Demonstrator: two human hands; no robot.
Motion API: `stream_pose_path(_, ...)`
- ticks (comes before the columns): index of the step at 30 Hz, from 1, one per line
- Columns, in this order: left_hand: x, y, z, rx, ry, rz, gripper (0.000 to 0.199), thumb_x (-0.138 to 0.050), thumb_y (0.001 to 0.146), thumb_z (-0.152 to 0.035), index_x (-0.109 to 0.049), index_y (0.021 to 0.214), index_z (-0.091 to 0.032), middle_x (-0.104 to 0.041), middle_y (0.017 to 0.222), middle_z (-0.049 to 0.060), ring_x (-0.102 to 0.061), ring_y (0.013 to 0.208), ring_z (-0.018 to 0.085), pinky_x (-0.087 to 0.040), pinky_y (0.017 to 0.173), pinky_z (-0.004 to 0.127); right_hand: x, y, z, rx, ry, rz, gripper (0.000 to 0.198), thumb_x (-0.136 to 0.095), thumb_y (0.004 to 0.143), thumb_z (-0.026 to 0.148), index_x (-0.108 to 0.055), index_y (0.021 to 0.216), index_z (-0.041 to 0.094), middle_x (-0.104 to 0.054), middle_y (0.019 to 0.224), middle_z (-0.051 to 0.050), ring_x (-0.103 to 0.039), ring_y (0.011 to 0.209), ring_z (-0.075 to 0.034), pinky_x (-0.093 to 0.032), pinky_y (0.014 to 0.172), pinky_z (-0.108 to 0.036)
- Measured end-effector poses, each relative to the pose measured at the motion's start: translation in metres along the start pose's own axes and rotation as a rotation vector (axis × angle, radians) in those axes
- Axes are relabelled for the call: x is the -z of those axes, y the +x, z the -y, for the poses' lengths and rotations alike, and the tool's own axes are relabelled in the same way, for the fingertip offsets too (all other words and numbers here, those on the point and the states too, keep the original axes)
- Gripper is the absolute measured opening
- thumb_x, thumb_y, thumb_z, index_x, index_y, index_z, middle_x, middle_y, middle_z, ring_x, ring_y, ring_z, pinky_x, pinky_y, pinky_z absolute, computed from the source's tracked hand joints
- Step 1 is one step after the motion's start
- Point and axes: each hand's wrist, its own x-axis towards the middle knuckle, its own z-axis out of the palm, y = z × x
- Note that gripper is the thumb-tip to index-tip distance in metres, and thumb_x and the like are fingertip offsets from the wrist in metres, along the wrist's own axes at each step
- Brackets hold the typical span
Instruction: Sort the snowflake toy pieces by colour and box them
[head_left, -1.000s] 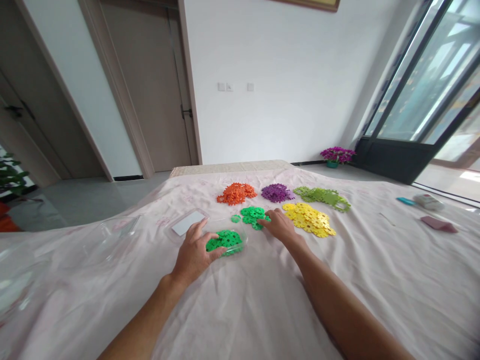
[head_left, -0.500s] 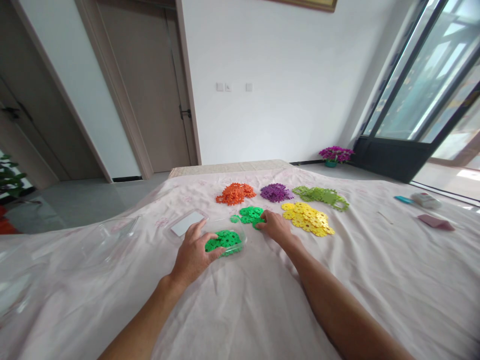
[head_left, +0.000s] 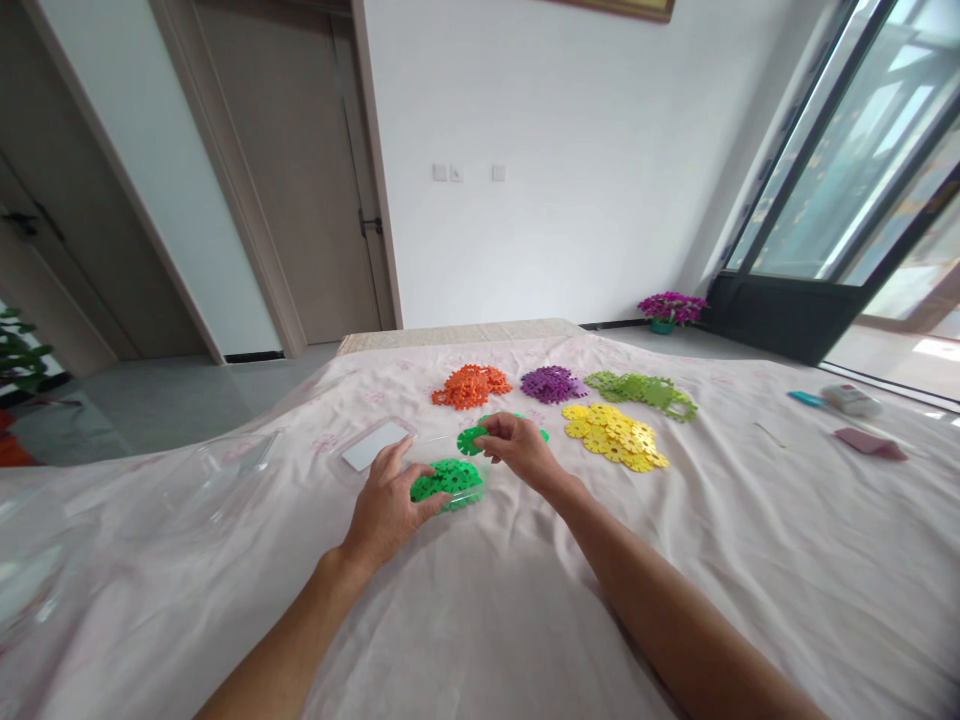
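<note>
My left hand [head_left: 394,492] grips the near left side of a clear plastic box [head_left: 466,496], thumb along its front and fingers over the back. Inside the box lies a heap of green snowflake discs [head_left: 448,479]. Pinched in the fingertips of my right hand [head_left: 517,446] is a green snowflake disc [head_left: 470,440], held up near the back right of the box. More green discs lie on the cloth behind that hand, which mostly hides them.
Piles of orange [head_left: 471,386], purple [head_left: 553,384], light green [head_left: 646,392] and yellow discs [head_left: 615,438] sit beyond and to the right. A clear lid with a white label [head_left: 376,446] lies left of the box. Other clear containers [head_left: 217,480] stand further left; a pink cloth [head_left: 870,443] lies far right.
My right hand has lifted a green disc from the small green pile and moved left toward the box. My left hand stays in place on the box.
</note>
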Motion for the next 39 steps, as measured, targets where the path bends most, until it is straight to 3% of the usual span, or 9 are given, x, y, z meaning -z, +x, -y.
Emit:
stream_pose_path(3,-0.001,0.000,0.001,-0.005,-0.010,-0.013,0.036,-0.068,0.082,-0.054,-0.076,0.100,-0.024,-0.050,0.145,0.011,-0.043,0.135,0.034,-0.038,0.113,0.055,0.009,0.001,-0.006,0.016,-0.147,-0.079,0.019,-0.064,0.081,0.033,-0.069,0.092,0.019,-0.070,0.080,-0.003,-0.064,0.068,-0.015,-0.050,0.061,-0.027)
stream_pose_path(7,-0.002,-0.001,0.003,-0.035,-0.019,-0.039,0.035,-0.069,0.081,-0.053,-0.076,0.099,-0.024,-0.052,0.142,0.012,-0.045,0.133,0.034,-0.041,0.112,0.054,0.040,0.002,-0.021,-0.058,-0.702,-0.279,0.024,-0.060,0.086,0.028,-0.072,0.105,0.019,-0.071,0.103,-0.009,-0.064,0.094,-0.023,-0.047,0.081,-0.033)
stream_pose_path(10,-0.002,0.000,0.003,-0.052,-0.008,-0.044,0.034,-0.068,0.082,-0.053,-0.076,0.099,-0.024,-0.052,0.141,0.013,-0.046,0.132,0.034,-0.041,0.111,0.055,0.056,0.000,-0.031,-0.217,-1.033,-0.272,0.046,-0.062,0.087,0.047,-0.068,0.121,0.018,-0.063,0.123,-0.017,-0.055,0.115,-0.033,-0.043,0.090,-0.040)
stream_pose_path(13,-0.001,0.000,0.002,-0.051,0.009,-0.032,0.034,-0.068,0.083,-0.052,-0.075,0.099,-0.023,-0.051,0.141,0.014,-0.045,0.133,0.034,-0.041,0.111,0.055,0.057,-0.003,-0.036,-0.327,-1.175,-0.205,0.062,-0.058,0.084,0.066,-0.069,0.118,0.015,-0.060,0.127,-0.020,-0.048,0.120,-0.037,-0.040,0.091,-0.043)
stream_pose_path(17,0.000,0.000,0.001,-0.038,0.011,-0.014,0.035,-0.067,0.083,-0.052,-0.075,0.099,-0.022,-0.051,0.141,0.015,-0.044,0.134,0.035,-0.041,0.111,0.055,0.051,-0.005,-0.038,-0.304,-1.226,-0.155,0.061,-0.055,0.084,0.068,-0.071,0.112,0.016,-0.061,0.122,-0.019,-0.049,0.117,-0.035,-0.039,0.090,-0.041)
stream_pose_path(26,0.000,0.000,0.001,-0.031,-0.010,-0.023,0.033,-0.068,0.083,-0.051,-0.076,0.098,-0.023,-0.051,0.141,0.014,-0.044,0.133,0.035,-0.040,0.111,0.055,0.052,-0.002,-0.041,-0.170,-1.134,-0.045,0.029,-0.060,0.087,0.034,-0.072,0.108,0.018,-0.065,0.112,-0.013,-0.056,0.107,-0.025,-0.036,0.090,-0.031)
stream_pose_path(35,0.000,-0.001,0.002,-0.042,0.007,-0.019,0.034,-0.066,0.083,-0.053,-0.075,0.099,-0.024,-0.050,0.142,0.012,-0.044,0.134,0.033,-0.040,0.112,0.053,0.058,0.001,-0.046,-0.195,-0.952,-0.122,0.032,-0.072,0.073,0.028,-0.067,0.103,0.018,-0.070,0.098,-0.007,-0.061,0.090,-0.022,-0.039,0.072,-0.026)
stream_pose_path(39,0.000,-0.001,0.003,-0.039,-0.007,-0.019,0.035,-0.066,0.083,-0.055,-0.075,0.098,-0.024,-0.051,0.142,0.012,-0.044,0.134,0.033,-0.039,0.112,0.053,0.060,0.004,-0.047,-0.175,-0.811,-0.172,0.024,-0.074,0.069,0.026,-0.067,0.091,0.020,-0.071,0.088,-0.004,-0.062,0.082,-0.020,-0.039,0.065,-0.025)
